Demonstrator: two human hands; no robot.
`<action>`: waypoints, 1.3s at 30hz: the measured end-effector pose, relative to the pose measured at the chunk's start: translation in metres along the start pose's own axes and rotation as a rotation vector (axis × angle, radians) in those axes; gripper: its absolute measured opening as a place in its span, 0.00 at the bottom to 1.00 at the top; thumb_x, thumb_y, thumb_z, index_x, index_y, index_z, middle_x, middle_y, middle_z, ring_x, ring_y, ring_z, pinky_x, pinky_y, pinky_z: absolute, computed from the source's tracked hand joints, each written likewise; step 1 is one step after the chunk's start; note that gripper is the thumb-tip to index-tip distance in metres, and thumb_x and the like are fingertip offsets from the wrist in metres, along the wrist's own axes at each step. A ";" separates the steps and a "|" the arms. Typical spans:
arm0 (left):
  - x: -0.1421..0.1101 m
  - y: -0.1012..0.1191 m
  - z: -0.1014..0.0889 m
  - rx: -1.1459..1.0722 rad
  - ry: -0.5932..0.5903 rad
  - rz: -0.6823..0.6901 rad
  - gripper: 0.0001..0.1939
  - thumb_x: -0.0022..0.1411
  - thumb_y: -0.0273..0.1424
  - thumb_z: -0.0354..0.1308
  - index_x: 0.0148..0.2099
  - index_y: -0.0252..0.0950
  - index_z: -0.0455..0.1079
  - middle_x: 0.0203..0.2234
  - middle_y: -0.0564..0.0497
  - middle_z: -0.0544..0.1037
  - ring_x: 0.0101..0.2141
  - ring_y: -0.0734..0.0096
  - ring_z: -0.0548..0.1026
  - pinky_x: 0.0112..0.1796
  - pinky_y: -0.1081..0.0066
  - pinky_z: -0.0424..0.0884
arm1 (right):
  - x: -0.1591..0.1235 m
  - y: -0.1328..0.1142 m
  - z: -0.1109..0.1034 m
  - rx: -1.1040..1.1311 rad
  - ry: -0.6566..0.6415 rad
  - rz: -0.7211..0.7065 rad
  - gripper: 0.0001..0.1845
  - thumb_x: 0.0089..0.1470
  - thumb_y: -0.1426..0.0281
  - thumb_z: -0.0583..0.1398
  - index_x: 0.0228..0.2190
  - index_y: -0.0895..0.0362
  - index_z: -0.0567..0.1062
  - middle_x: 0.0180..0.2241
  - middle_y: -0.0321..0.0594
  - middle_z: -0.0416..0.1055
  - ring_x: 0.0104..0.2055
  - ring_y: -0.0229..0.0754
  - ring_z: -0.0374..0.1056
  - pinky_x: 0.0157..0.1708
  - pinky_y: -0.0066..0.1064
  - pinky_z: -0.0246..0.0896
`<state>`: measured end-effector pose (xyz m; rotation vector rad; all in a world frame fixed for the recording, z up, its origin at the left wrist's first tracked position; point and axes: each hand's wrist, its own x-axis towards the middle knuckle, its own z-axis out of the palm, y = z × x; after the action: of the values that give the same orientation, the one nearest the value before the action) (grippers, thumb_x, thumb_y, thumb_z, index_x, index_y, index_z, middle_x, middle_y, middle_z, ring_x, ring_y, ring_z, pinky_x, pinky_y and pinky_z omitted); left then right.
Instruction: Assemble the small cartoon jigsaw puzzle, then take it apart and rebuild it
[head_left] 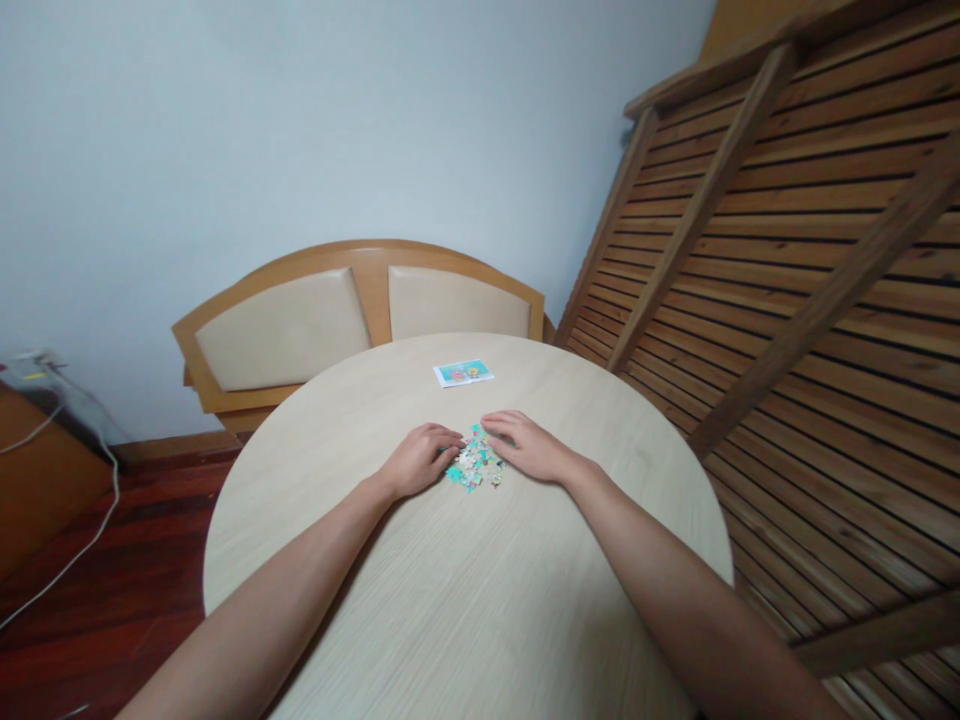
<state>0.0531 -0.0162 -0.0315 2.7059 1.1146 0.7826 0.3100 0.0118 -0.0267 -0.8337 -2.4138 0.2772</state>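
Note:
A small heap of jigsaw puzzle pieces (474, 462), turquoise, white and multicoloured, lies on the round pale wooden table (465, 600). At the heap's left edge rests my left hand (421, 460), fingers stretched toward the pieces and slightly bent. My right hand (529, 446) lies along the right side of the heap, its fingers extended and thumb apart. Neither hand visibly holds a piece; the fingertips touch or nearly touch the pile. Beyond the hands, flat on the table, is a picture card (463, 373) with a turquoise background and cartoon figures.
Behind the table stands a wooden headboard (379, 300) with cream padded panels, against a pale wall. A slatted wooden frame (750, 300) leans along the right side. On the left, a white cable (112, 490) hangs beside a brown cabinet (45, 470) over a dark red floor.

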 end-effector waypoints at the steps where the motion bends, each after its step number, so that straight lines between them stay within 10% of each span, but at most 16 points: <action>1: 0.000 0.000 0.000 0.005 -0.002 0.001 0.14 0.72 0.32 0.50 0.49 0.41 0.77 0.48 0.48 0.81 0.49 0.62 0.76 0.53 0.61 0.70 | -0.001 0.001 -0.002 -0.032 0.002 0.009 0.22 0.65 0.61 0.55 0.55 0.57 0.74 0.56 0.50 0.71 0.59 0.50 0.64 0.61 0.46 0.58; 39: 0.002 0.006 -0.008 0.106 -0.031 -0.027 0.14 0.70 0.30 0.50 0.48 0.40 0.77 0.42 0.48 0.82 0.43 0.62 0.78 0.49 0.62 0.71 | 0.000 -0.011 -0.002 -0.018 -0.148 -0.090 0.16 0.61 0.65 0.59 0.49 0.52 0.79 0.54 0.43 0.74 0.61 0.51 0.63 0.62 0.48 0.57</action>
<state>0.0543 -0.0201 -0.0216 2.7725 1.2162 0.6940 0.3056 0.0027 -0.0211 -0.7326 -2.5873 0.2924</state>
